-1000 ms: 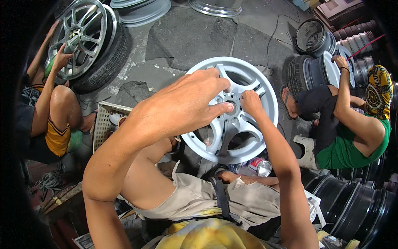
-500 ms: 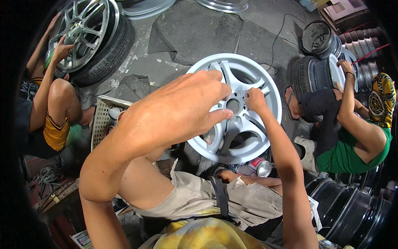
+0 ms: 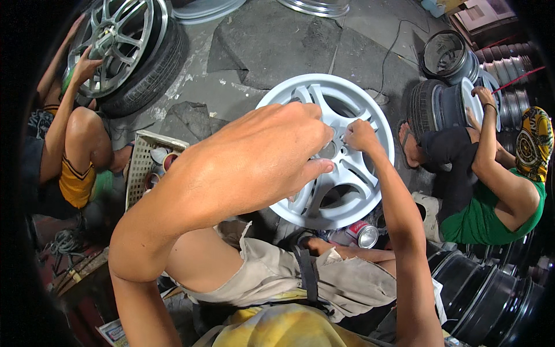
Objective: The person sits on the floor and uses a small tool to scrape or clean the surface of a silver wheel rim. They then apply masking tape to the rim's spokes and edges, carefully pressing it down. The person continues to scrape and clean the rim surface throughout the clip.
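A light grey, spoked wheel rim [image 3: 384,144] lies face up in front of my lap. My left hand [image 3: 272,144] is over its left side and covers part of the spokes. Its thumb stands apart from the bent fingers, whose tips are mostly hidden behind the hand. At the right of the rim's centre hole, my right hand [image 3: 361,136] is closed in a pinch by the bolt holes. Whatever it pinches is too small or hidden to make out.
A can [image 3: 366,236] lies below the rim. To the left is a perforated crate [image 3: 139,168] with tape rolls. One person at left handles a spoked wheel [image 3: 139,52] over a tyre [image 3: 147,87]; another at right holds a pale rim [image 3: 469,98]. Dark rims [image 3: 491,295] are stacked lower right.
My left hand has shifted slightly right over the rim's centre and now covers more of the hub. The right hand stays pinched near the bolt holes, moved only a little.
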The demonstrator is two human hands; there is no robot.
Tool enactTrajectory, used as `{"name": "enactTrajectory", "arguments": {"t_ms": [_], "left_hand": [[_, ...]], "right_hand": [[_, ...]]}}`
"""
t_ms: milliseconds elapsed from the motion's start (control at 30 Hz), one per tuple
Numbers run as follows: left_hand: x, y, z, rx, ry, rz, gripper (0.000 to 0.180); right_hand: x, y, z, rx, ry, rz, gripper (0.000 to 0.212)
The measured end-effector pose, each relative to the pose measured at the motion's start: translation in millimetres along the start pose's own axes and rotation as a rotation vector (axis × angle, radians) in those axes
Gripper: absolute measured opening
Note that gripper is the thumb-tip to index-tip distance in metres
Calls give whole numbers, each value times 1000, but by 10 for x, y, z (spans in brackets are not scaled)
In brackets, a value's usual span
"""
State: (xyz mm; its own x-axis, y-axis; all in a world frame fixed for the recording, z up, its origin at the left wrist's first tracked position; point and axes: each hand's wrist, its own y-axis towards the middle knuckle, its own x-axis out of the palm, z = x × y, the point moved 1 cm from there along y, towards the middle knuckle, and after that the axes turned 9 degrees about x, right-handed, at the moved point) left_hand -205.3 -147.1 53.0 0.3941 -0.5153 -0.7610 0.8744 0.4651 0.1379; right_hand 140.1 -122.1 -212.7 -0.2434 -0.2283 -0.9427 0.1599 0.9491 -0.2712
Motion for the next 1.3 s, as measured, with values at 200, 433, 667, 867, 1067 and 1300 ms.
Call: {"name": "enactTrajectory", "arguments": {"t_ms": [200, 433, 667, 867, 1067, 1300], "left_hand": [[62, 87, -25, 16, 22, -28, 30], [31, -11, -86, -18, -15, 31, 31], [-23, 64, -49, -84, 29, -36, 32], [16, 5, -111, -35, 72, 15, 32], [2, 21, -92, -50, 48, -6, 31], [-25, -103, -142, -8, 11, 74, 29]], "right_hand": [[407, -19, 120, 59, -152, 217, 17], [-483, -187, 138, 115, 491, -103, 18], [-304, -339, -362, -41, 292, 70, 18], [58, -176, -505, -266, 82, 143, 13], [456, 145, -571, -426, -75, 139, 7], [495, 331, -493, -630, -216, 113, 8]]}}
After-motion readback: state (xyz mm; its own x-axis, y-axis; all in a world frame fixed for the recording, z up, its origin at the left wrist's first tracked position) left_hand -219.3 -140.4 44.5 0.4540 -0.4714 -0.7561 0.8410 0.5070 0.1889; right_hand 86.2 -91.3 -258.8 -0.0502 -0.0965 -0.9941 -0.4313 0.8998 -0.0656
